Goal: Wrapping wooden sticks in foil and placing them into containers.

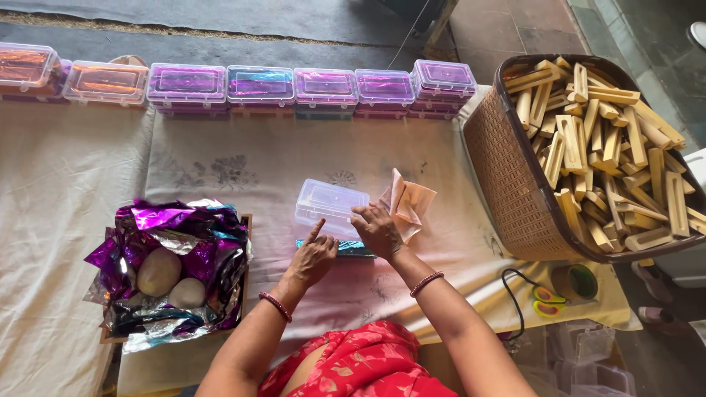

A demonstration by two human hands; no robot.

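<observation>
a view from above of a person seated at a cloth-covered surface, both bare hands meeting at a clear rectangular plastic box with a lid in the middle. the box lies with its long axis running left to right, tilted slightly, directly ahead of both hands and touching them. under its near edge shows a strip of shiny teal foil.

the left hand rests at the box's near left edge, index finger pointing up against it, other fingers curled; it grips nothing. the right hand presses on the box's near right corner, with a folded pale peach cloth just beyond it; whether the fingers pinch the cloth cannot be told. the right hand sits slightly further forward on the box.

to the left, a tray of crumpled purple foil; to the right, a brown woven basket of wooden pieces.
</observation>
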